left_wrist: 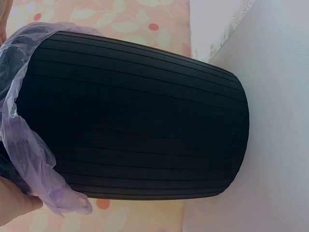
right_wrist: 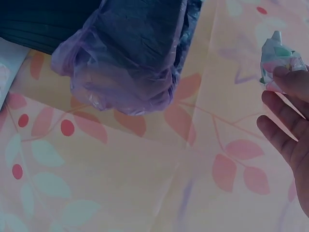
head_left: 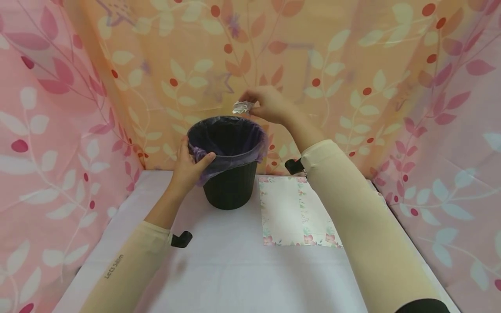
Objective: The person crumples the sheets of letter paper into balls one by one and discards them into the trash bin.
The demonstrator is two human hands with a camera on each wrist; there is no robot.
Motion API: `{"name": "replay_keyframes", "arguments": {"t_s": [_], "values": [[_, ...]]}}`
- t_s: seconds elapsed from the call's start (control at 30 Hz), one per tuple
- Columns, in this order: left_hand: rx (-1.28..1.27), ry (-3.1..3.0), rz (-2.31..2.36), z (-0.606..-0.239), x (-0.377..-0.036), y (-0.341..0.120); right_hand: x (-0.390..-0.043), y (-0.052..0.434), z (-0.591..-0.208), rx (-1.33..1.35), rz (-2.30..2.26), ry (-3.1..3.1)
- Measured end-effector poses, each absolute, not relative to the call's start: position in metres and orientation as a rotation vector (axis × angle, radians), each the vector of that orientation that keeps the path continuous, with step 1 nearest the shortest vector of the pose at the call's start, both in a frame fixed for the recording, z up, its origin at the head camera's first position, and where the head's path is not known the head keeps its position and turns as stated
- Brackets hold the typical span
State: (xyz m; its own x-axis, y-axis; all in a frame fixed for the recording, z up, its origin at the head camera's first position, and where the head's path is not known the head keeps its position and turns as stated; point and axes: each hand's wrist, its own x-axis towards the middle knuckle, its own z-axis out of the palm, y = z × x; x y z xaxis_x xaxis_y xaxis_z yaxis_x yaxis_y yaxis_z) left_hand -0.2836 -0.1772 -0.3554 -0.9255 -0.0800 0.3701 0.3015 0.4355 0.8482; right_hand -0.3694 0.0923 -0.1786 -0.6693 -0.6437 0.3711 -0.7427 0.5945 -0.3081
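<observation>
Above the far rim of the black bin [head_left: 231, 174] | our right hand [head_left: 268, 104] pinches the crumpled paper ball [head_left: 241, 107], just past the opening | our left hand [head_left: 188, 167] grips the near rim and purple liner [head_left: 203, 156]

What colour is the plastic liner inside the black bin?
The liner is pale purple, translucent; clearest in the right wrist view.

Worktop [head_left: 235, 269]: white, cloth-covered.
On it: black ribbed plastic bin [head_left: 231, 187] with purple liner, floral-bordered paper sheet [head_left: 293, 211] just beside it.
</observation>
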Motion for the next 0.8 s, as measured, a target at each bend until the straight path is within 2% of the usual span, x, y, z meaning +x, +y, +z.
{"name": "replay_keyframes", "arguments": {"t_s": [0.8], "values": [[-0.158,-2.361,-1.483,-0.355,-0.282,-0.177,-0.373,0.074,-0.182,1.223,0.588,-2.679]]}}
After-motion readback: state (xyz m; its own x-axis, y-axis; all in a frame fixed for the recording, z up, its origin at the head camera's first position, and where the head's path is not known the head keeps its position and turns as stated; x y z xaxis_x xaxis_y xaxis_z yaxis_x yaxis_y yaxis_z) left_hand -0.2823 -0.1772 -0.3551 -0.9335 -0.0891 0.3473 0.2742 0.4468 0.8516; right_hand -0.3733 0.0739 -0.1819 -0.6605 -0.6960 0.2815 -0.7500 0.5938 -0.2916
